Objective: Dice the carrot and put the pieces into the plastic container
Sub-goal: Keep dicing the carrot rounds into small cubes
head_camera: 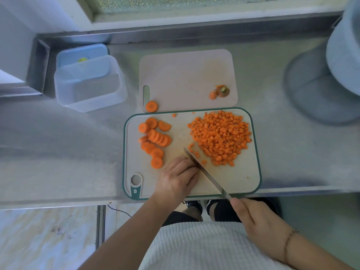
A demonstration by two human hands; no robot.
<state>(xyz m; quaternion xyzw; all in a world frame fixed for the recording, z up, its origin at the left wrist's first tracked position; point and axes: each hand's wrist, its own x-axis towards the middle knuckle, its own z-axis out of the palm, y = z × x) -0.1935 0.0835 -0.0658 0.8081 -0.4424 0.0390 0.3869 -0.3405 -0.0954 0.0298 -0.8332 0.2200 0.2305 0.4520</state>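
Note:
A heap of diced carrot (221,138) lies on the right half of the green-rimmed cutting board (241,180). Several round carrot slices (155,140) lie on its left half. My right hand (259,221) grips the handle of a knife (204,169), whose blade slants across the board. My left hand (178,179) rests curled on the board against the blade; what it holds down is hidden under the fingers. The clear plastic container (89,88) stands at the back left, holding no carrot.
A second pale board (187,75) lies behind, with a carrot top (222,91) and one slice (151,106) on it. A blue lid (81,55) sits behind the container. A large grey round vessel (342,55) stands at the right. The counter's front edge is near my body.

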